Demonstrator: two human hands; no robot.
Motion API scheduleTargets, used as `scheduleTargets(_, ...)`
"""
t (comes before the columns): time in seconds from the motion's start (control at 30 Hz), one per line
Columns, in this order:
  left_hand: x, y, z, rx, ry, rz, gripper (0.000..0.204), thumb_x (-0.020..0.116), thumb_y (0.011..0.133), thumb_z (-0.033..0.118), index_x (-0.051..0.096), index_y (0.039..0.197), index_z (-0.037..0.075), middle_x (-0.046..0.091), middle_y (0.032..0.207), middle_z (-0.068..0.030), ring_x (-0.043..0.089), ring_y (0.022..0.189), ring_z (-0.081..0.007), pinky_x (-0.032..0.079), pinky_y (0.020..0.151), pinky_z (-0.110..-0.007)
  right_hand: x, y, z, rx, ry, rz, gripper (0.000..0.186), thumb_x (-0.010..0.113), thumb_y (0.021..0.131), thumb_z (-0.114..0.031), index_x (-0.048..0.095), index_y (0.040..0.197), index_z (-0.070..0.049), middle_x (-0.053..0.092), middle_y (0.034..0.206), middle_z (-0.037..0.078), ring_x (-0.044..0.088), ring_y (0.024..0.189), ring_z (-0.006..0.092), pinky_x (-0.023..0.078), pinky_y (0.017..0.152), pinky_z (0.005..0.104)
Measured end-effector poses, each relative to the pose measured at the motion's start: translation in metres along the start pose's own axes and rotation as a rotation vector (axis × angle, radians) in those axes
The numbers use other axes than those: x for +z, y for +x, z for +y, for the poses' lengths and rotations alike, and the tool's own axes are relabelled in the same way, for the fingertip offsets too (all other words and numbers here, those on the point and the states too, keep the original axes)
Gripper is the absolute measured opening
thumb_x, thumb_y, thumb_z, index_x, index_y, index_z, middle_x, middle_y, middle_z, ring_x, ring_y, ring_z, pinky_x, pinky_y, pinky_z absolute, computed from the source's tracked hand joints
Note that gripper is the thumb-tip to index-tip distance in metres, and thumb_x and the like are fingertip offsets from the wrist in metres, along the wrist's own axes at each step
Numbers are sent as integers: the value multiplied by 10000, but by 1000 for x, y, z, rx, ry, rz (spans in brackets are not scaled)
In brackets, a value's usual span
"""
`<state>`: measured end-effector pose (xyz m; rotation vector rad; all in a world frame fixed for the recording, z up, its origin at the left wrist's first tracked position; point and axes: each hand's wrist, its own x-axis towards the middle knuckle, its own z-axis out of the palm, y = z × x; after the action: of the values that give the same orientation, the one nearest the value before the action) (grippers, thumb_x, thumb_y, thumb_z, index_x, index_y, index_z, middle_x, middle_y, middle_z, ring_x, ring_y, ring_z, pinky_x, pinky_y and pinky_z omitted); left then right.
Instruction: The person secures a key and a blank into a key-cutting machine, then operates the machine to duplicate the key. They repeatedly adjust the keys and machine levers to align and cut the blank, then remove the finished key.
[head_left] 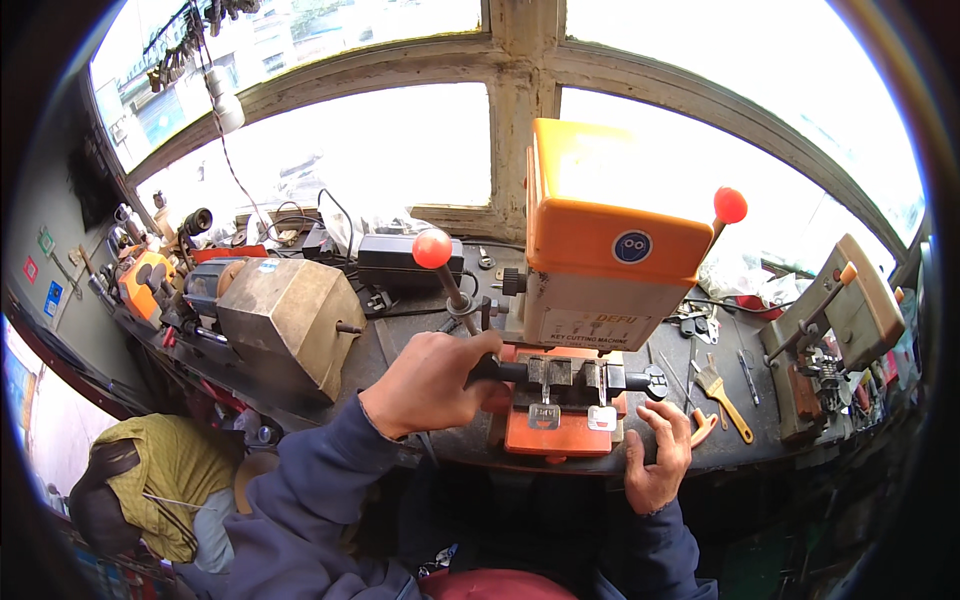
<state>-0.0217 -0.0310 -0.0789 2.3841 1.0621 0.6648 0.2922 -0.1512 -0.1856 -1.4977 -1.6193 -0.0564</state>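
An orange and white key cutting machine [615,215] stands in front of me on the bench. Two keys sit side by side in the clamps of its orange carriage [558,440]: a dull grey key [544,416] on the left and a shinier key [602,418] on the right, their heads toward me. My left hand [428,380] is closed round the black knob [488,370] at the carriage's left end. Just right of the carriage, my right hand [658,458] rests near the bench edge with fingers loosely bent and thumb apart, holding nothing visible.
Red-balled levers [432,250] rise on both sides of the machine. A yellow-handled brush [722,395] and thin tools lie to the right, before another machine [835,350]. At left are a boxy grinder [290,315] and a black adapter [408,257]. A yellow cloth [180,475] hangs lower left.
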Motion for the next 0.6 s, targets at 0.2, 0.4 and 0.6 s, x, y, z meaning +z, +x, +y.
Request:
scheduleTargets(0.2,2,2,-5,47,-35,21,367,806,841,87,701,1191,53,705,773,-217,705,783,-452,519,645,-484,0,1,-1,-6,-8,1,360,771,817,-8,740,1175,-2,687,1247,179,645,1207,389,471,1081,489)
scheduleTargets(0.4,4,-2,-7,40,-10,23,365,808,857,132,674,1189,64,697,774,-219,703,798,-459,517,652,-509,0,2,-3,0,-11,6,344,769,812,-3,745,1155,-1,694,1243,178,649,1209,388,472,1080,489)
scheduleTargets(0.6,4,-4,-10,44,-87,37,362,820,862,183,659,1165,67,687,771,-219,690,785,-460,502,642,-515,0,1,-3,0,-6,1,351,770,810,-1,740,1160,-4,695,1243,174,651,1207,389,470,1078,488)
